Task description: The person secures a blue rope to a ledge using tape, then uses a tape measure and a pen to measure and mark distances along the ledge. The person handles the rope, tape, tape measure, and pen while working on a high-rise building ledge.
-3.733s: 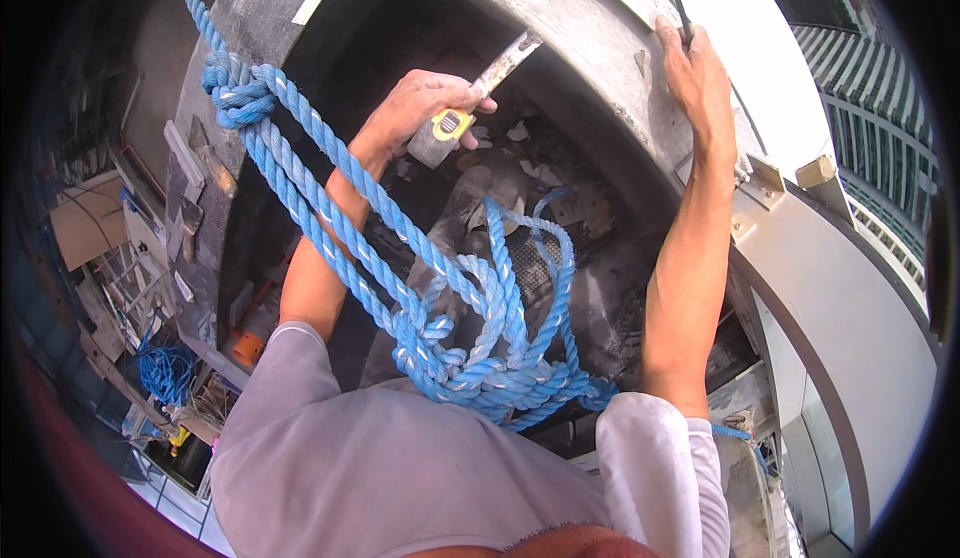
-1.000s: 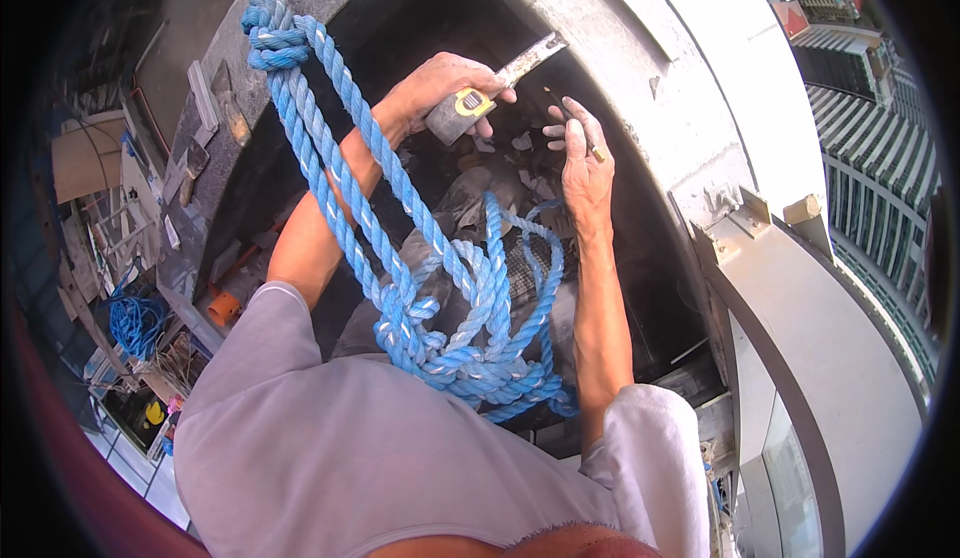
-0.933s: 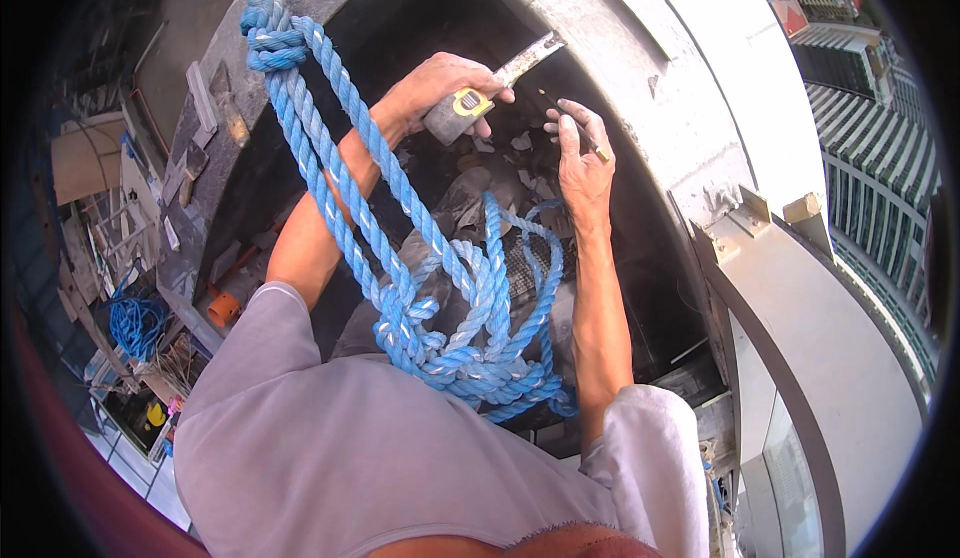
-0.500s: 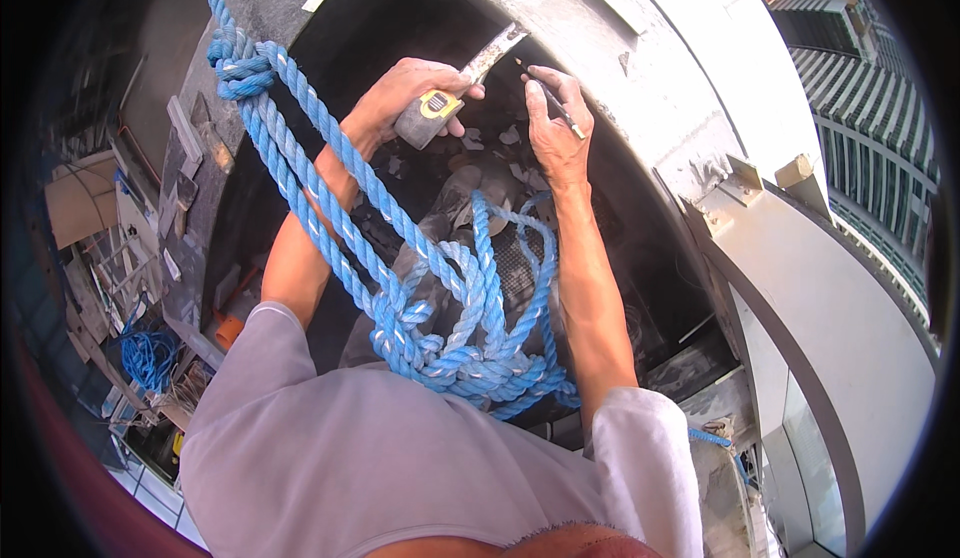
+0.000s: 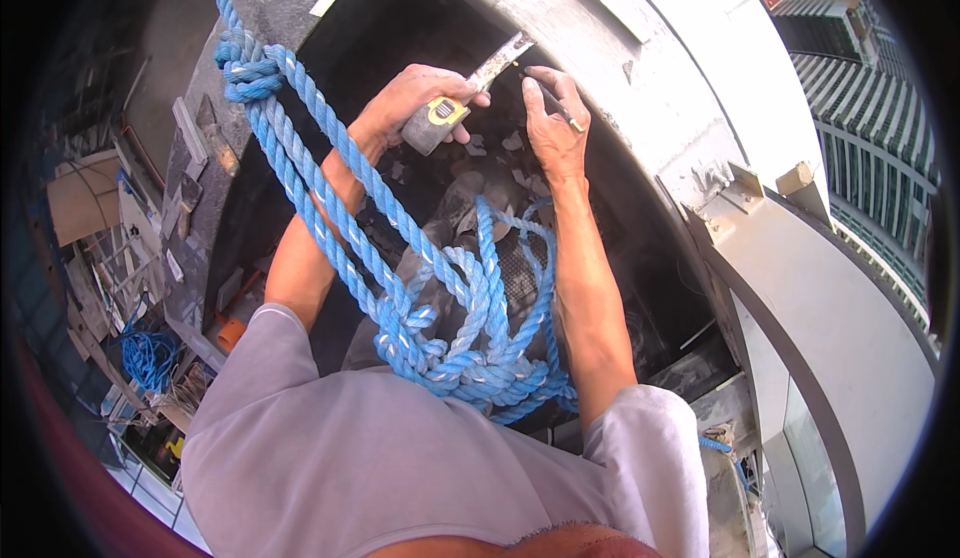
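My left hand (image 5: 425, 96) is closed around a tape measure (image 5: 432, 128) with a grey body and a yellow label. Its worn, pale blade (image 5: 503, 60) sticks out up to the light concrete edge (image 5: 590, 53). In my right hand (image 5: 557, 138) a slim pencil (image 5: 562, 111) lies between thumb and fingers, its tip close to the blade's end. Thick blue rope (image 5: 345, 223) runs down from a knot (image 5: 250, 73) at the upper left, in front of my left arm. It gathers in a knotted bundle (image 5: 470, 358) before my body.
Below my hands lies a dark recess (image 5: 640, 248) with scattered debris. A pale metal beam (image 5: 820, 298) curves along the right, with tall buildings (image 5: 870, 138) beyond it. At the left are scrap boards (image 5: 85, 198), a coil of blue cord (image 5: 148, 356) and an orange pipe-like piece (image 5: 231, 335).
The whole view has shifted slightly, so both hands and the rope appear a little to the right and lower. My grips on the tape measure and pencil stay the same.
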A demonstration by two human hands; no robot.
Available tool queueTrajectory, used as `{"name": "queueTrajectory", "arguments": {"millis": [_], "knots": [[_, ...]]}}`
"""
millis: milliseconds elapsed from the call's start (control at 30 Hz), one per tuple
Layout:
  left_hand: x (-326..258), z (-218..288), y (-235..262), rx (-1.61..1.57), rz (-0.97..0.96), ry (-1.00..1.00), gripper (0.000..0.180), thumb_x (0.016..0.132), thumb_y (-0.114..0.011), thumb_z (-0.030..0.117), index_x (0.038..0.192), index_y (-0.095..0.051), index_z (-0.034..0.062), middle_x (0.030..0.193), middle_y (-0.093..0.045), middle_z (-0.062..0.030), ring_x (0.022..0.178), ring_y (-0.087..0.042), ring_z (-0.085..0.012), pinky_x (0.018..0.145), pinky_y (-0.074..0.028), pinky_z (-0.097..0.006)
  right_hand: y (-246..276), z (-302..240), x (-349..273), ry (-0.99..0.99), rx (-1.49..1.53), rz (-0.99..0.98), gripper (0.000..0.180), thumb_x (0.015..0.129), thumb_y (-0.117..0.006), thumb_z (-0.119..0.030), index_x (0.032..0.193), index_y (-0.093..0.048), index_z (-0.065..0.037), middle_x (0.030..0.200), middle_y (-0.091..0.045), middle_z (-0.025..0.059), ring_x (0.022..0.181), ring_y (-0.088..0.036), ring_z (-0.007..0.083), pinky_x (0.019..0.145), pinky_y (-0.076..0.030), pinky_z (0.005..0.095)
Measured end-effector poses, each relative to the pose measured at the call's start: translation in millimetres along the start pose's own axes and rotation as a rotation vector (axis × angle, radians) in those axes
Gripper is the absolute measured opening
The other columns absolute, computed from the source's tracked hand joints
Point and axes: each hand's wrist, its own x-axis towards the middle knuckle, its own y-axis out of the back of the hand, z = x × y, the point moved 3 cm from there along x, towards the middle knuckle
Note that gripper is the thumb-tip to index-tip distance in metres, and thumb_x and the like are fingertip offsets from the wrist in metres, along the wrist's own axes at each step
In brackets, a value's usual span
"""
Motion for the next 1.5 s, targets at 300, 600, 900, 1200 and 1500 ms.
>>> {"name": "queueTrajectory", "arguments": {"millis": [300,600,900,1200,1500], "knots": [[-3,4,-4,0.012,0.001,-0.005,0.038,0.1,-0.077,0.026,0.116,-0.079,-0.008,0.108,-0.08,-0.0165,0.066,-0.077,-0.0285,0.06,-0.063,-0.034,0,4,0,0.013,0.009,0.003,0.022,0.105,-0.074,-0.014,0.124,-0.077,-0.004,0.117,-0.08,0.0111,0.113,-0.075,0.0205,0.102,-0.055,0.035],[-4,8,-9,-0.022,-0.005,-0.028,0.031,0.104,-0.073,0.023,0.114,-0.08,-0.0054,0.095,-0.079,-0.0128,0.068,-0.08,-0.0253,0.055,-0.062,-0.032,1,5,0,0.021,0.019,0.008,0.02,0.104,-0.074,-0.011,0.123,-0.077,-0.003,0.117,-0.08,0.0103,0.112,-0.074,0.0183,0.1,-0.056,0.0336],[-9,8,-3,0.038,-0.018,-0.039,0.034,0.104,-0.071,0.023,0.117,-0.079,-0.0072,0.105,-0.08,-0.0168,0.069,-0.079,-0.0256,0.059,-0.061,-0.03,4,1,2,-0.028,-0.001,-0.049,0.022,0.106,-0.073,-0.014,0.125,-0.076,-0.004,0.119,-0.079,0.0089,0.115,-0.073,0.0182,0.104,-0.054,0.033],[-46,-24,27,-0.095,0.17,-0.091,0.034,0.106,-0.071,0.027,0.107,-0.079,-0.0058,0.094,-0.081,-0.0157,0.073,-0.08,-0.023,0.068,-0.067,-0.035,14,14,-33,-0.094,0.05,-0.259,0.019,0.109,-0.066,-0.007,0.126,-0.071,0.0,0.111,-0.073,0.006,0.097,-0.068,0.0131,0.088,-0.056,0.0304],[-153,-201,59,-0.423,0.46,0.141,0.03,0.106,-0.07,0.038,0.111,-0.073,0.0084,0.095,-0.073,-0.0031,0.082,-0.074,-0.0167,0.072,-0.064,-0.035,20,7,-130,-0.203,-0.037,-0.433,0.024,0.112,-0.06,-0.013,0.129,-0.071,-0.001,0.099,-0.08,0.0108,0.084,-0.069,0.0147,0.079,-0.056,0.0325]]}}
